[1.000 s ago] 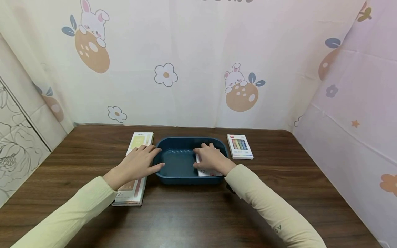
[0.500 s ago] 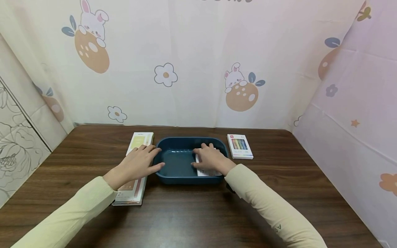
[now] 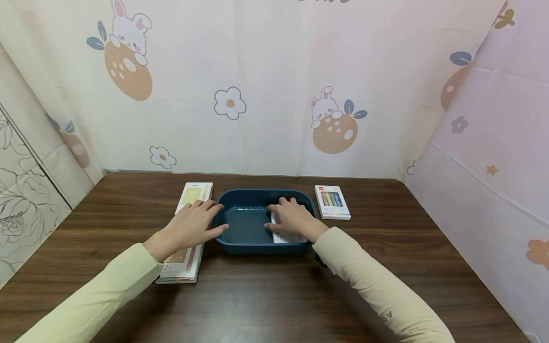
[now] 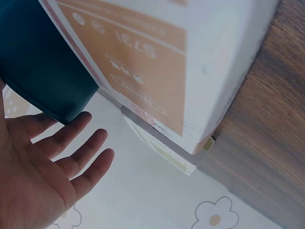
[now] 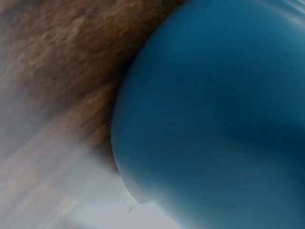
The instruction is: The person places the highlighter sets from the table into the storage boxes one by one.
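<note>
A dark blue plastic tray [image 3: 246, 248] stands mid-table. My left hand [image 3: 190, 226] is at its left rim, fingers loosely spread; in the left wrist view the fingers [image 4: 81, 155] show beside the tray's wall [image 4: 52, 62]. My right hand [image 3: 293, 221] reaches into the tray's right side and holds a flat white box [image 3: 283, 237], its fingers bent over the box, which the hand mostly hides. Under my left forearm lie white boxes with coloured labels [image 3: 182, 274], the nearer one [image 4: 143, 62] large in the left wrist view. The right wrist view shows only the tray's outer wall [image 5: 205, 119].
A small white box of coloured sticks [image 3: 332, 203], perhaps crayons, lies right of the tray. The brown wooden table [image 3: 257, 300] ends at a patterned curtain [image 3: 274, 133] behind, with another curtain side along the right.
The white box in the tray has shifted very slightly left, with the right thumb moving a little the same way. The left hand and the tray hold their places.
</note>
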The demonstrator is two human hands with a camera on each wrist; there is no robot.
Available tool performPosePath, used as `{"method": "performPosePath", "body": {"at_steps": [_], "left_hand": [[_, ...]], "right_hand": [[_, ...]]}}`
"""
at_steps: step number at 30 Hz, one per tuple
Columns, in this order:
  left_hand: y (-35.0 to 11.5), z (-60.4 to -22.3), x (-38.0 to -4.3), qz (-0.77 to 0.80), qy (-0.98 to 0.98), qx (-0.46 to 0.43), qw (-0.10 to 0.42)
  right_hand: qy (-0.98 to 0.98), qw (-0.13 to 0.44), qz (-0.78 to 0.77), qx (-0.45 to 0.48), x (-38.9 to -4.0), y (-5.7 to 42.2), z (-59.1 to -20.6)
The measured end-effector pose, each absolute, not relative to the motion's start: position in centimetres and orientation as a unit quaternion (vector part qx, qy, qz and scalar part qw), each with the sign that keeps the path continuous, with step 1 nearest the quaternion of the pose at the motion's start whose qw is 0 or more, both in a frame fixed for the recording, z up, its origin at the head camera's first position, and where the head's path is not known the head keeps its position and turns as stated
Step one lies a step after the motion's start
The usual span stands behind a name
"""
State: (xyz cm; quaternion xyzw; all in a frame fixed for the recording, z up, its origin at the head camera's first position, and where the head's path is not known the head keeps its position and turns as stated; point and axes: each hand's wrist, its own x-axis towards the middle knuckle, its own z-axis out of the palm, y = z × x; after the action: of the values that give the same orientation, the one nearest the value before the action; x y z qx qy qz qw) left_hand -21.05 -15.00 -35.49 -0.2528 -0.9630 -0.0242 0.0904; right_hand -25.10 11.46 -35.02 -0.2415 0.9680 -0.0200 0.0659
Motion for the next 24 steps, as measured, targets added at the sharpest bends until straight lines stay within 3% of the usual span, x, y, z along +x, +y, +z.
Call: {"method": "performPosePath", "body": {"at_steps": [24], "left_hand": [[-15.1, -35.4, -21.0, -0.026, -0.963, -0.253, 0.091]], "right_hand": [[0.968, -0.022, 0.008, -0.249, -24.4, 12.7, -31.9]]}}
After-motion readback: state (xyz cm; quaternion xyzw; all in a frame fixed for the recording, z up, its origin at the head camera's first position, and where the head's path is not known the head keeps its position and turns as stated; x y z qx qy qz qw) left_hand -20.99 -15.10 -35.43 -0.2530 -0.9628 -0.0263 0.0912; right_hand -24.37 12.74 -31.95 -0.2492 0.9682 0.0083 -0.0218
